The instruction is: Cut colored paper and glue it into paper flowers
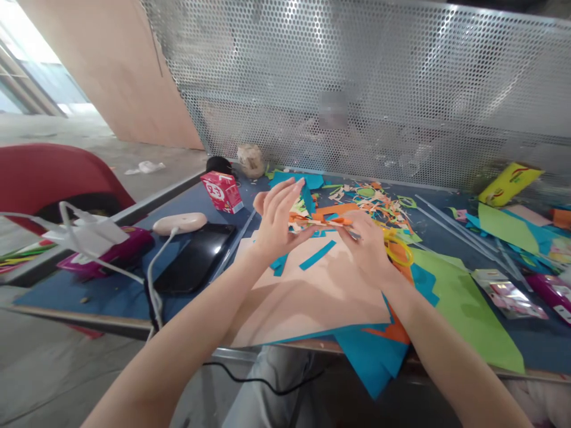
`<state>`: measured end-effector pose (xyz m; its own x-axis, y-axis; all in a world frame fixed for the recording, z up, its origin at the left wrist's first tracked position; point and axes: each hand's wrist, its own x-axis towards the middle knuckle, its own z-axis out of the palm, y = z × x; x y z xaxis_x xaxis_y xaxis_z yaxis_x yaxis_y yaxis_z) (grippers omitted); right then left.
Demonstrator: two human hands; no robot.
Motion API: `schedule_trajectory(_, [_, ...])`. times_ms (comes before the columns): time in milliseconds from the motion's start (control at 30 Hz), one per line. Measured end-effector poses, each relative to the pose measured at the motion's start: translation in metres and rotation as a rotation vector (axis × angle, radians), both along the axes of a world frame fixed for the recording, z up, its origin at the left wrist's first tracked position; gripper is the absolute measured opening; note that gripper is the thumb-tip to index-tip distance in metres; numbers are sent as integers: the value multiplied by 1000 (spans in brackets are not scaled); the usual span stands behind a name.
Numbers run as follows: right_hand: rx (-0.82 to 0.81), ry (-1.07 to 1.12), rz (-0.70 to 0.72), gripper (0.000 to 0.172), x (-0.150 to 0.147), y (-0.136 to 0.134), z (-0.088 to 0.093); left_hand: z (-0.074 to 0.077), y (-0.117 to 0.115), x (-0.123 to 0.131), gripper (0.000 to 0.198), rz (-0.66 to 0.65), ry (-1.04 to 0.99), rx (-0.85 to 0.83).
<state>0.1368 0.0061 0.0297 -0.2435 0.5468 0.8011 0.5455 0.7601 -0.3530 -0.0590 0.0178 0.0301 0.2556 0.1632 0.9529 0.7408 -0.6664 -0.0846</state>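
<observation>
Above the stacked pale paper sheets, my right hand pinches a narrow paper piece, pale and orange, between thumb and fingers. My left hand is beside its other end, fingers stretched upward and thumb reaching to the paper's lower edge. Whether the left thumb presses on it is hard to see. A blue paper strip lies on the sheets below the hands. Yellow-handled scissors lie just right of my right hand, partly hidden. Orange paper shows behind the held piece.
Paper scraps cover the back of the table. A black phone, a white cabled device and a pink drink carton are on the left. Green paper and a small clear packet lie right. A perforated metal panel stands behind.
</observation>
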Motion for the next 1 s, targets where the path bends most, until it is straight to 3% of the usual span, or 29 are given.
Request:
schedule_trajectory(100, [216, -114, -6, 14, 6, -2, 1, 4, -6, 1, 64, -44, 27, -127])
schedule_trajectory(167, [350, -183, -48, 17, 10, -4, 3, 7, -9, 3, 58, -103, 19, -122])
schedule_trajectory(333, [569, -278, -116, 26, 16, -11, 7, 9, -11, 7, 75, -253, 29, 6])
schedule_trajectory(633, [575, -376, -184, 27, 22, -12, 7, 7, -9, 2, 73, -132, 60, 33])
schedule_trajectory(767, [570, -355, -183, 28, 22, -12, 8, 9, -11, 2, 58, -153, 53, 41])
schedule_trajectory(1000, [626, -361, -245, 26, 24, -10, 11, 8, -12, 3, 31, -224, 78, -130])
